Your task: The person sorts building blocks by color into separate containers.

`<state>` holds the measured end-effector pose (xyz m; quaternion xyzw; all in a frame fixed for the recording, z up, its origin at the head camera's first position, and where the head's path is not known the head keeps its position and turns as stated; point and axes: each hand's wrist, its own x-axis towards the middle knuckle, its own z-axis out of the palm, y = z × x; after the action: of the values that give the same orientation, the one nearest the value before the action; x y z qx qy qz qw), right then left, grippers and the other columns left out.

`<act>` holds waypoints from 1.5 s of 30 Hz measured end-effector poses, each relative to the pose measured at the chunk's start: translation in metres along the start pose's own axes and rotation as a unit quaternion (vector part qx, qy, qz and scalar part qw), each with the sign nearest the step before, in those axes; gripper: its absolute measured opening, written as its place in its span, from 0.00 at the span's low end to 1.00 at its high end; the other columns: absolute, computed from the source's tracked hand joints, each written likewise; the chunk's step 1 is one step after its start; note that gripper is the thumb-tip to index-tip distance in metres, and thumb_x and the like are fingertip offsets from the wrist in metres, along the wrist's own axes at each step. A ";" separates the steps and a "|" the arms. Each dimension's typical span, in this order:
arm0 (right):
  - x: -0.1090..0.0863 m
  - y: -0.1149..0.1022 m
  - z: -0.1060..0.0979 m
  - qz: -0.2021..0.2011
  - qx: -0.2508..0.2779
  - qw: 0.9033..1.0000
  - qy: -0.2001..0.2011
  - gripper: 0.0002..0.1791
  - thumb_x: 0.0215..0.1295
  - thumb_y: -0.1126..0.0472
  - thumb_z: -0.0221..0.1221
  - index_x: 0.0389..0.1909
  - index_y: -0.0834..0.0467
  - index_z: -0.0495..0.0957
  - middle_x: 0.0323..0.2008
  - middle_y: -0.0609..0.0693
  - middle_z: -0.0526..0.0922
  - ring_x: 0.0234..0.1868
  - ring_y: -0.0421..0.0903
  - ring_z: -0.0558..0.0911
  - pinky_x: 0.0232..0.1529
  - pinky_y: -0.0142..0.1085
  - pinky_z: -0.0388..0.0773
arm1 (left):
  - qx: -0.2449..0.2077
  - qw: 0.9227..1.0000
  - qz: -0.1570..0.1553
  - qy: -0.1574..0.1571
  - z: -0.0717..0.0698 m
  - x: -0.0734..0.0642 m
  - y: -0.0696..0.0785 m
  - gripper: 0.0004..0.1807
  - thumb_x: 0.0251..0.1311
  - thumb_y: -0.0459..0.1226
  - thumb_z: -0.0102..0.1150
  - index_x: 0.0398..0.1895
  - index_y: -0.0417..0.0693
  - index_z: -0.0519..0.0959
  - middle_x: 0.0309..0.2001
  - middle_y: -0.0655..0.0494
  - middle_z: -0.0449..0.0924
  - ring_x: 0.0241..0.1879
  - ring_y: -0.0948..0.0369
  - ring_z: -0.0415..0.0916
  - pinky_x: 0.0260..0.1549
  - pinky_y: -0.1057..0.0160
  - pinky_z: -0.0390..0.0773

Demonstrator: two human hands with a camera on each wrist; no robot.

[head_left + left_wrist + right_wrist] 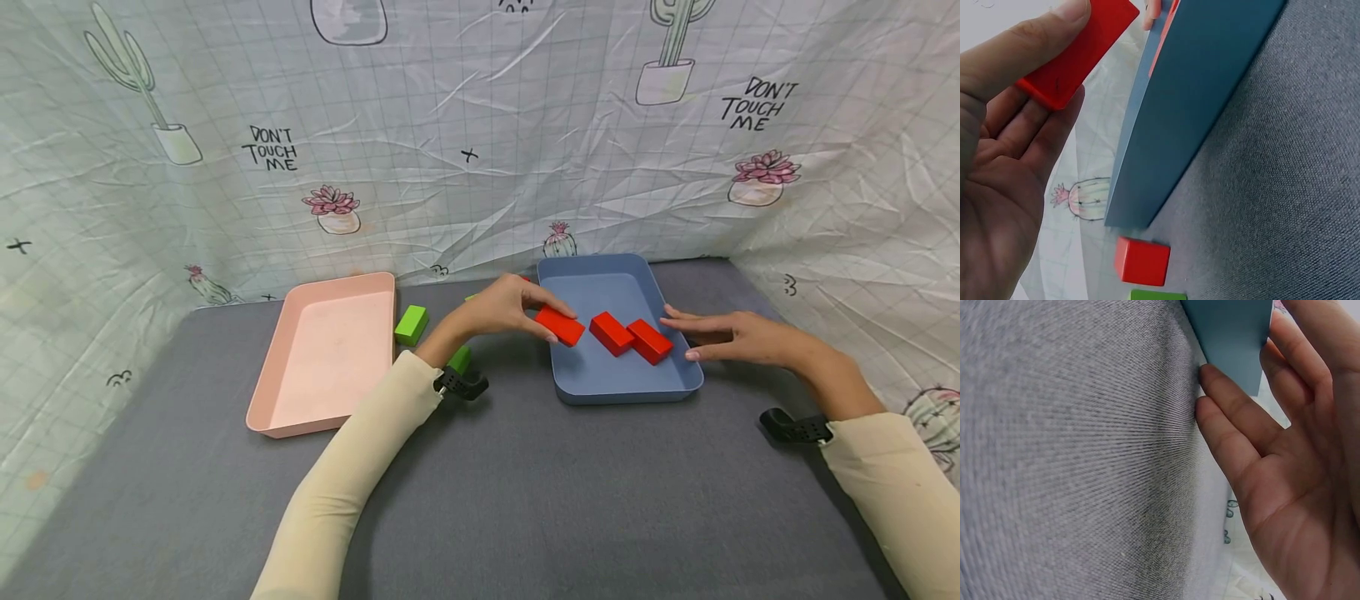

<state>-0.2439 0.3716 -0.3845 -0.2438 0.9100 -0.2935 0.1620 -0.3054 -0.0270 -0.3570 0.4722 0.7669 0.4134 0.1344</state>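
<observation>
My left hand (504, 307) pinches a red block (561, 326) between thumb and fingers, above the left side of the blue tray (592, 387). The left wrist view shows the thumb on one face of that red block (1079, 56) and fingers behind it. Two more red blocks lie in the tray, a left one (611, 333) and a right one (650, 342), close together. At the tray's right wall is my right hand (738, 337), its fingers extended. In the right wrist view the fingers (1235, 412) are beside the blue wall; contact is hard to tell.
A pink tray (330, 358) stands on the left of the grey table (525, 500). Between the trays lie green blocks, one (412, 325) near the pink rim, another (460, 360) by the left wrist. Another red block (1142, 261) sits outside the blue tray. Printed cloth (465, 108) hangs behind.
</observation>
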 end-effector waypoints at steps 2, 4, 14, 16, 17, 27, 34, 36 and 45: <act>0.000 0.000 0.000 -0.001 0.001 1.000 -0.001 0.36 0.68 0.52 0.66 0.75 0.48 0.67 0.79 0.57 0.55 0.76 0.69 0.56 0.66 0.71 0.57 | 0.000 1.000 -0.001 -0.001 0.001 0.001 0.001 0.19 0.53 0.37 0.78 0.51 0.53 0.89 0.47 0.62 0.88 0.48 0.65 0.81 0.53 0.59 0.81; 0.000 0.001 -0.001 0.001 0.004 1.000 -0.002 0.36 0.68 0.52 0.66 0.75 0.49 0.67 0.79 0.57 0.55 0.76 0.69 0.55 0.65 0.71 0.57 | -0.002 1.000 -0.001 -0.003 0.002 0.002 0.002 0.19 0.53 0.36 0.78 0.50 0.52 0.89 0.47 0.61 0.88 0.48 0.65 0.81 0.53 0.62 0.81; 0.000 0.000 -0.002 0.002 0.007 1.000 -0.003 0.36 0.67 0.52 0.66 0.75 0.49 0.67 0.79 0.57 0.54 0.76 0.69 0.55 0.65 0.72 0.56 | -0.025 1.000 0.005 -0.005 0.005 0.004 0.001 0.19 0.52 0.34 0.78 0.50 0.48 0.88 0.47 0.60 0.88 0.47 0.64 0.83 0.55 0.53 0.81; 0.001 0.001 -0.001 0.004 0.008 1.000 -0.003 0.37 0.68 0.51 0.66 0.76 0.50 0.67 0.79 0.57 0.54 0.76 0.69 0.55 0.65 0.73 0.56 | -0.028 1.000 0.004 -0.006 0.006 0.005 0.002 0.19 0.53 0.34 0.78 0.50 0.48 0.88 0.47 0.60 0.88 0.47 0.63 0.82 0.55 0.52 0.81; 0.001 0.001 0.000 0.004 0.009 1.000 -0.003 0.37 0.68 0.50 0.66 0.76 0.50 0.67 0.79 0.57 0.54 0.76 0.69 0.54 0.65 0.73 0.55 | -0.028 1.000 0.002 -0.007 0.006 0.005 0.002 0.19 0.53 0.34 0.78 0.50 0.48 0.88 0.47 0.60 0.88 0.46 0.63 0.82 0.55 0.53 0.81; 0.001 0.001 0.001 0.005 0.014 1.000 -0.004 0.36 0.68 0.50 0.66 0.75 0.49 0.67 0.80 0.57 0.53 0.77 0.69 0.53 0.66 0.73 0.54 | -0.021 1.000 -0.012 -0.011 0.008 0.009 0.007 0.19 0.56 0.33 0.75 0.52 0.46 0.87 0.49 0.57 0.87 0.47 0.63 0.81 0.54 0.65 0.80; 0.002 0.001 0.001 0.006 0.008 1.000 -0.004 0.36 0.67 0.53 0.66 0.75 0.50 0.67 0.79 0.58 0.54 0.76 0.71 0.54 0.64 0.74 0.54 | -0.026 0.999 0.001 -0.022 0.010 0.015 0.011 0.19 0.57 0.32 0.75 0.53 0.45 0.86 0.50 0.57 0.86 0.45 0.63 0.80 0.52 0.59 0.81; 0.001 0.001 0.001 0.005 0.006 1.000 -0.004 0.36 0.68 0.53 0.66 0.75 0.51 0.67 0.79 0.59 0.54 0.76 0.71 0.54 0.64 0.74 0.54 | -0.028 0.999 0.010 -0.023 0.011 0.016 0.012 0.19 0.57 0.32 0.74 0.53 0.44 0.86 0.50 0.57 0.86 0.46 0.63 0.80 0.52 0.58 0.81; 0.000 0.001 0.001 0.003 0.011 1.000 -0.006 0.36 0.68 0.50 0.66 0.76 0.49 0.67 0.80 0.58 0.53 0.77 0.70 0.53 0.66 0.74 0.53 | -0.030 0.999 0.019 -0.026 0.016 0.022 0.012 0.20 0.57 0.32 0.74 0.54 0.44 0.86 0.54 0.55 0.85 0.52 0.65 0.78 0.55 0.65 0.79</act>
<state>-0.2442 0.3719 -0.3862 -0.2412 0.9065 -0.3014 0.1712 -0.2998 0.0024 -0.3541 0.4926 0.7415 0.4264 0.1603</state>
